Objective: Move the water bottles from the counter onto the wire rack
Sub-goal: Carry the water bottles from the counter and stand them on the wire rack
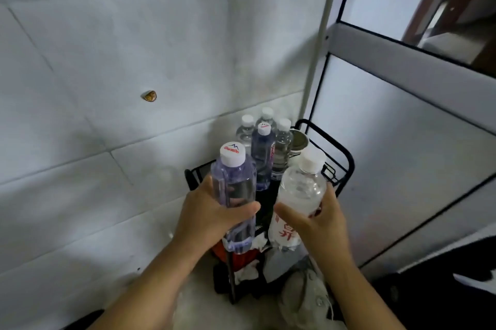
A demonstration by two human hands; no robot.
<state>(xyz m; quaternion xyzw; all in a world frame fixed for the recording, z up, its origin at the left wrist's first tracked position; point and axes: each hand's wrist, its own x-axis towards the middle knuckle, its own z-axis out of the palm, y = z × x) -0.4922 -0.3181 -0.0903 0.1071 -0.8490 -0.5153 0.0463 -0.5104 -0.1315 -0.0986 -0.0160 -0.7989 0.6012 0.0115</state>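
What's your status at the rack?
Left hand grips purple-tinted bottle; right hand grips clear bottle. Both above black wire rack. Four bottles crowd rack's back.

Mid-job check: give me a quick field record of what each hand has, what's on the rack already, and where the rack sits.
left hand: grips a purple-tinted bottle, upright, white printed cap
right hand: grips a clear bottle with red label print, tilted right
wire rack: black, in the corner between the tiled wall and a white panel
bottles already on rack: four, standing together at the back
held bottles: above the rack's front, not yet set down
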